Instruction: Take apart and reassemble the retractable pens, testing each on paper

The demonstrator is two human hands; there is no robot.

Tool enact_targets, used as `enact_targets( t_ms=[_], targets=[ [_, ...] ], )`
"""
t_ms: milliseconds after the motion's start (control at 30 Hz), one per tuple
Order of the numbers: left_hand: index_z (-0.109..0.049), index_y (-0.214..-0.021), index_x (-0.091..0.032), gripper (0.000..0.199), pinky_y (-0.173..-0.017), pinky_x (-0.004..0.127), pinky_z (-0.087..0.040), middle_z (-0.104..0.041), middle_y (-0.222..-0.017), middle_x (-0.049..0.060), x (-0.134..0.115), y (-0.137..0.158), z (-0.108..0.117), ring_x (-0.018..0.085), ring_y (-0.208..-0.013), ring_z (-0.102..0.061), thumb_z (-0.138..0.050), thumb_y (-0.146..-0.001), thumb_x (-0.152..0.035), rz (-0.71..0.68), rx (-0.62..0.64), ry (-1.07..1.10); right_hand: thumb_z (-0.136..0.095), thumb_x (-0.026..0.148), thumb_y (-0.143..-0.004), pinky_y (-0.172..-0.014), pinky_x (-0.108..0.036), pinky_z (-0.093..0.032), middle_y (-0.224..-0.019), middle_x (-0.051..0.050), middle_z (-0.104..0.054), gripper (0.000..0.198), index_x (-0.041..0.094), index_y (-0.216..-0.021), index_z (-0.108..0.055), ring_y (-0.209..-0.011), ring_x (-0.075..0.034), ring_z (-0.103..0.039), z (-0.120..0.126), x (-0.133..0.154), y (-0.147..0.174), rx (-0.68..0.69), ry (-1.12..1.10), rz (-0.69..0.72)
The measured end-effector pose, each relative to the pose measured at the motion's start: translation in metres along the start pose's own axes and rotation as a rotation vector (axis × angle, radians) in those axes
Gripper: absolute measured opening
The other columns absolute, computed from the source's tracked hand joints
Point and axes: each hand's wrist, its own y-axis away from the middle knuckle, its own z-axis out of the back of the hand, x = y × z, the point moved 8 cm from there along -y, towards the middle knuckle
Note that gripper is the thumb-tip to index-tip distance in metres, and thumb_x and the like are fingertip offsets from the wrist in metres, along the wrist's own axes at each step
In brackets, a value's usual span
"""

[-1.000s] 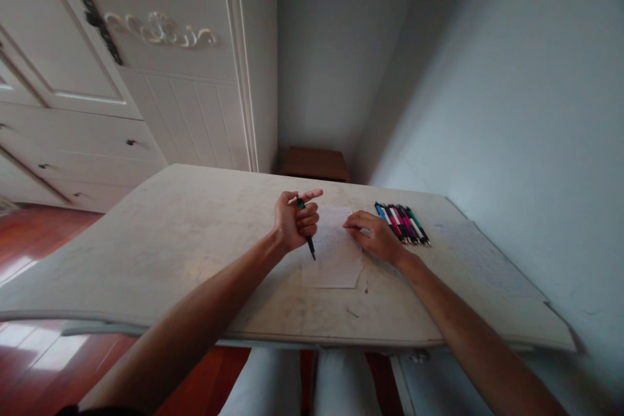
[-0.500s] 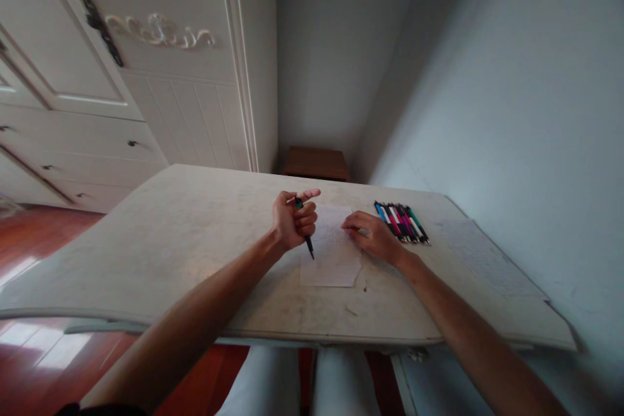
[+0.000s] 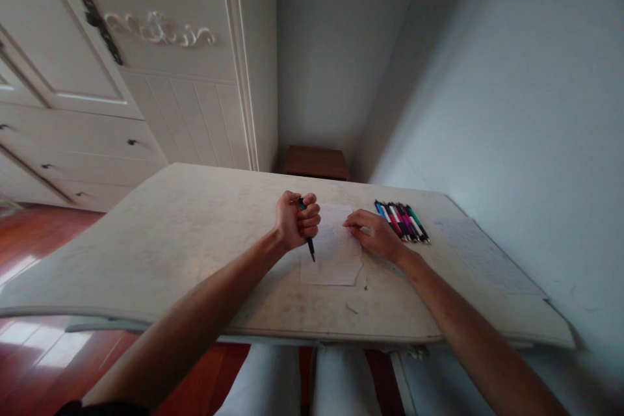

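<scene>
My left hand (image 3: pixel 299 221) is closed in a fist around a dark pen (image 3: pixel 311 249) with a green part near its top. The pen's tip points down over a sheet of paper (image 3: pixel 331 270) covered with faint writing; whether the tip touches it I cannot tell. My right hand (image 3: pixel 373 232) rests at the paper's right edge with its fingers loosely bent and touching the sheet, the thumb a little apart from them. Just beyond that hand, a row of several colored pens (image 3: pixel 403 221) lies side by side.
Another written sheet (image 3: pixel 487 257) lies on the right of the white table (image 3: pixel 195 234), next to the wall (image 3: pixel 536 110). A small scrap (image 3: pixel 351 309) lies near the front edge. A white cabinet (image 3: pixel 185 110) stands at the left, and a brown wooden piece (image 3: pixel 316 162) behind the table.
The index finger of my left hand, stretched out before, has curled in around the pen. My right hand has hardly moved.
</scene>
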Motion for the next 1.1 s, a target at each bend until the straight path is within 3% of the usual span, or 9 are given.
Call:
enact_targets(
  t_ms=[733, 1100],
  targets=[
    [-0.036, -0.062, -0.021, 0.017, -0.028, 0.015, -0.014, -0.007, -0.052, -0.010, 0.008, 0.000, 0.000, 0.007, -0.038, -0.003, -0.043, -0.073, -0.032, 0.076, -0.010, -0.042, -0.056, 0.019, -0.089, -0.077, -0.034, -0.053, -0.087, -0.007, -0.069, 0.013, 0.019, -0.089, -0.069, -0.083, -0.019, -0.065, -0.001, 0.000, 0.000, 0.024, -0.010, 0.010],
    [-0.037, -0.062, -0.021, 0.013, -0.029, 0.016, -0.014, -0.010, -0.051, -0.009, 0.014, 0.000, -0.005, 0.007, -0.038, -0.004, -0.045, -0.069, -0.030, 0.119, 0.055, -0.121, -0.056, 0.022, -0.089, -0.075, -0.034, -0.053, -0.087, -0.008, -0.069, 0.015, 0.019, -0.088, -0.070, -0.081, -0.019, -0.065, -0.001, 0.001, 0.000, 0.028, -0.018, 0.017]
  ],
)
